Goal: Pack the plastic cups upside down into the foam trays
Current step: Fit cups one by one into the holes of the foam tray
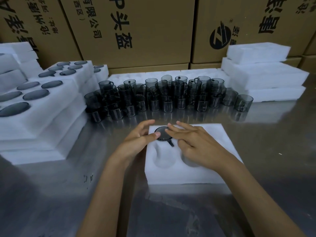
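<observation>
Both hands, left (136,137) and right (191,142), press flat, spread fingers (172,128) on an upturned cup (162,134). This seats it in the foam tray (222,147).

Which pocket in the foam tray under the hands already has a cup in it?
The far-left pocket: a dark cup sits upside down there; the near pockets of the foam tray are bare.

The cups (168,98) were smoky grey, the foam tray (220,161) white, the cardboard boxes (136,29) brown with black print.
</observation>
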